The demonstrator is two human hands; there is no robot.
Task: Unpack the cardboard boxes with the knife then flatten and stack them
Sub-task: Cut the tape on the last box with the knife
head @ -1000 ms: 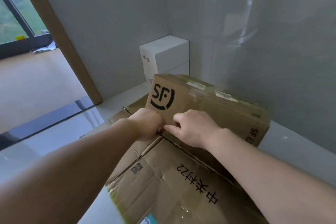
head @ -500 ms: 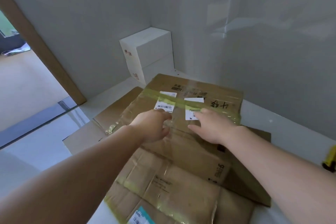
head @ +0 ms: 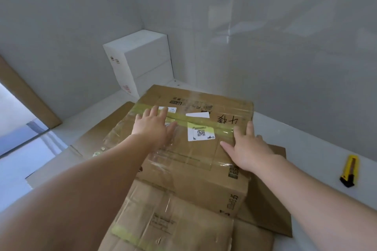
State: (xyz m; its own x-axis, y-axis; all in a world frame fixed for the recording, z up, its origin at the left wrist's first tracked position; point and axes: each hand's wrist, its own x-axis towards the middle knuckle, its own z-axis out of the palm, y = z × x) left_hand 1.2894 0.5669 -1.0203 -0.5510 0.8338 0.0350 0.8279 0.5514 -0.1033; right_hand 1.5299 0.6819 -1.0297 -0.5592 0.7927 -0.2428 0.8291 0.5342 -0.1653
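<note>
Grey walls are meeting in a corner behind a pale floor, where the work is taking place. Two white boxes are sitting stacked in that corner. Flattened cardboard sheets are lying spread over the floor, overlapping one another. On top of them a brown cardboard box is lying, wrapped in clear and yellowish tape and carrying white labels; it looks collapsed or nearly so. The left hand is pressing on its upper left part with fingers straight and spread, gripping nothing. The right hand is resting flat on its right side near the edge, fingers likewise extended, holding nothing. A yellow knife is lying on the floor well apart to the right, untouched. The box is probably light and stiff along its panels yet springy at the folds, and the glossy tape may be slippery under the palms; bearing down near the creases and edges would likely be steadier.
</note>
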